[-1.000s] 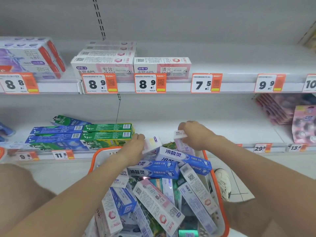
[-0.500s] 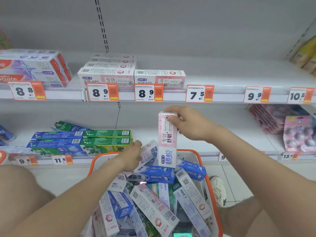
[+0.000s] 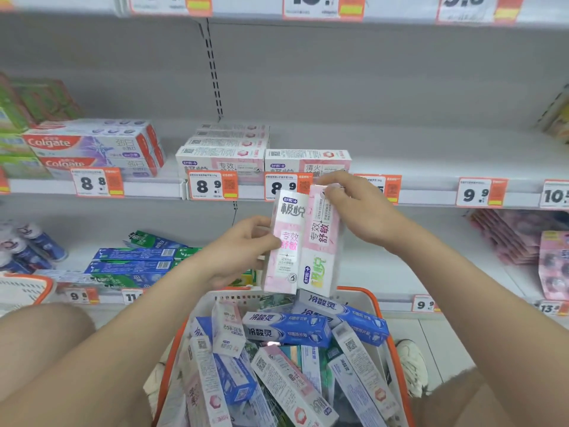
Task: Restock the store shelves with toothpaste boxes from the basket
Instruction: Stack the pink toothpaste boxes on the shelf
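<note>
Two pink-and-white toothpaste boxes stand upright side by side above the basket. My left hand [image 3: 243, 248] grips the left pink box [image 3: 284, 245] at its middle. My right hand [image 3: 354, 211] pinches the top of the right pink box [image 3: 321, 241]. Below them the white basket with an orange rim [image 3: 374, 303] holds several toothpaste boxes, blue, white and pink, lying jumbled. Matching pink-and-white boxes [image 3: 221, 155] lie stacked on the middle shelf behind the 8.9 price tags.
Colgate boxes [image 3: 92, 146] sit at the left of the middle shelf. Blue and green boxes [image 3: 135, 263] lie on the lower shelf, small bottles [image 3: 30, 245] at far left, pink packs [image 3: 523, 235] at right. The middle shelf right of the pink boxes [image 3: 446, 161] is bare.
My left hand lifted a second pink box out of the basket and brought it beside the one in my right hand. Both boxes rose higher. The view tilted up toward the shelves.
</note>
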